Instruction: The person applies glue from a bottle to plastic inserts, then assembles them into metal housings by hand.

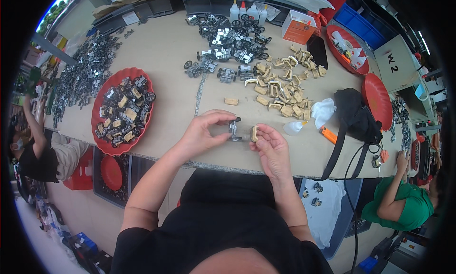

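Between the thumb and fingers of my left hand [202, 135] is a small toy-car chassis [233, 127], grey-silver with black wheels. My right hand [275, 154] pinches a tan plastic car-body part [254, 134] just to the right of it, with a small gap between the two. A single tan part [231, 101] lies on the table beyond my hands. Farther off is a heap of silver-and-black wheeled chassis [228, 39], and to its right a spread of loose tan parts [287, 91].
A red scalloped bowl [96, 113] at left holds assembled pieces. Small dark parts [88, 65] cover the far left. At right are a white glue bottle [292, 127], an orange cutter [328, 135], a black bag [354, 115] and a dangling cable [352, 198]. Co-workers sit on both sides.
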Demonstrator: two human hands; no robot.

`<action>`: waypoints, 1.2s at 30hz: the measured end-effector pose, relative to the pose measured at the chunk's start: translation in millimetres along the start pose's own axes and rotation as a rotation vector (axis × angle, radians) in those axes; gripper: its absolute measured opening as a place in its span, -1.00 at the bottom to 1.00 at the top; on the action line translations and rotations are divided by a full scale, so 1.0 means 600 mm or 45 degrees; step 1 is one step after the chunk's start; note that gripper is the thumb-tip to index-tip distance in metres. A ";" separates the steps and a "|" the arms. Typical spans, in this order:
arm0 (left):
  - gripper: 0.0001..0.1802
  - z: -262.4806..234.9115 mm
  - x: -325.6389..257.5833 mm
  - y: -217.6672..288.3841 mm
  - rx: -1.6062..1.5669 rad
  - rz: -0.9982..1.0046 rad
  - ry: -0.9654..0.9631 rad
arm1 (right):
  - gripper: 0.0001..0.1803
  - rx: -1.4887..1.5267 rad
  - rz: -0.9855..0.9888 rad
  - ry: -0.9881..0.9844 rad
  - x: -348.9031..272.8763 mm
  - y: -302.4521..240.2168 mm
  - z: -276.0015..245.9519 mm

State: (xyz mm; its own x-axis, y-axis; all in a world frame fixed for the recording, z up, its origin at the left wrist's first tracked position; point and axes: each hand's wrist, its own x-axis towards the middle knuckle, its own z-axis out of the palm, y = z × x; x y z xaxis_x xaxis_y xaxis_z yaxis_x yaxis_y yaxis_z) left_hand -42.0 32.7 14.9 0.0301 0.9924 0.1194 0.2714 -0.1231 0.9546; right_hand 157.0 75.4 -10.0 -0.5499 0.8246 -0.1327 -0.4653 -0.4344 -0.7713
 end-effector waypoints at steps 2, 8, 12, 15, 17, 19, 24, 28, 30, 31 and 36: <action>-0.55 0.003 -0.007 -0.002 0.026 0.048 0.000 | -0.62 -0.060 0.016 0.002 0.003 0.003 0.004; -0.58 0.017 -0.019 0.016 -0.221 -0.032 -0.077 | -0.61 -0.180 0.026 -0.067 0.003 0.007 0.004; -0.58 0.022 -0.023 0.014 -0.474 -0.097 -0.073 | -0.61 -0.203 0.007 -0.112 0.000 0.009 0.005; -0.56 0.023 -0.026 0.013 -0.476 -0.098 -0.077 | -0.60 -0.192 0.041 -0.125 0.001 0.005 0.009; -0.56 0.023 -0.026 0.014 -0.489 -0.119 -0.078 | -0.60 -0.143 0.067 -0.129 0.003 0.004 0.006; -0.56 0.022 -0.026 0.014 -0.422 -0.083 -0.084 | -0.60 -0.094 0.093 -0.135 0.005 0.004 0.002; -0.57 0.022 -0.026 0.020 -0.391 -0.123 -0.065 | -0.60 -0.109 0.132 -0.147 0.007 0.006 -0.003; -0.59 0.024 -0.025 0.022 -0.329 -0.072 -0.054 | -0.61 -0.098 0.120 -0.133 0.006 0.005 -0.003; -0.60 0.025 -0.026 0.022 -0.339 -0.080 -0.055 | -0.62 -0.059 0.151 -0.139 0.006 0.003 -0.001; -0.60 0.025 -0.027 0.023 -0.351 -0.089 -0.051 | -0.62 -0.057 0.147 -0.136 0.006 0.003 -0.001; -0.62 0.030 -0.029 0.023 -0.344 -0.094 0.000 | -0.62 -0.089 0.140 -0.164 0.008 0.003 -0.002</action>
State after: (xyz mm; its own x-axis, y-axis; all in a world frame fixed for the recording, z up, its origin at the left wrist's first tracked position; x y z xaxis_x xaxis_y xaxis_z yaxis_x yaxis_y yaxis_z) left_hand -21.4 13.9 21.1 0.0199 0.9987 0.0466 0.0065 -0.0467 0.9989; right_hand 154.3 78.9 -13.0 -0.6814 0.7182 -0.1411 -0.3502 -0.4893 -0.7987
